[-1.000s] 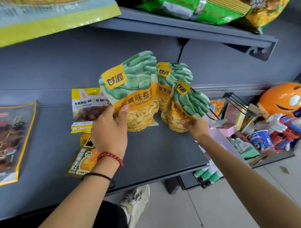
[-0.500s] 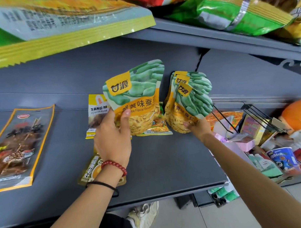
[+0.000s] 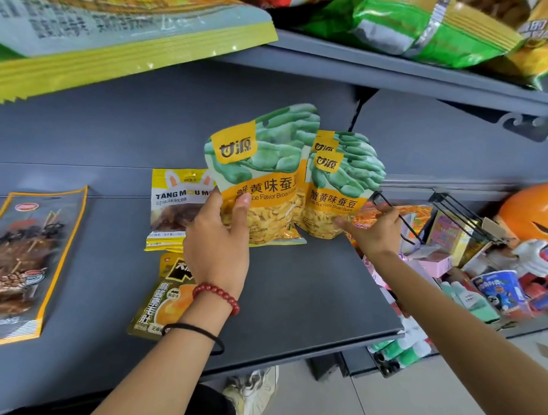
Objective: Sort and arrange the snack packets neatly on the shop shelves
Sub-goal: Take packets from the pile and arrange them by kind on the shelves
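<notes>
On the grey shelf I hold a green and orange broad bean packet upright; my left hand grips its lower left corner, thumb on the front. Just to its right two matching broad bean packets stand one behind the other against the back panel. My right hand reaches in from the right, with straight fingers touching the base of the front one. The held packet overlaps the left edge of the pair.
A yellow Tang Mou Mou packet and a yellow-black packet lie left of my left hand. A large dark packet lies far left. Wire hooks, an orange figure and a cup crowd the right. Big bags overhang the upper shelf.
The two right-hand packets have been stood squarely one behind the other. My left hand has brought its packet right until it overlaps them.
</notes>
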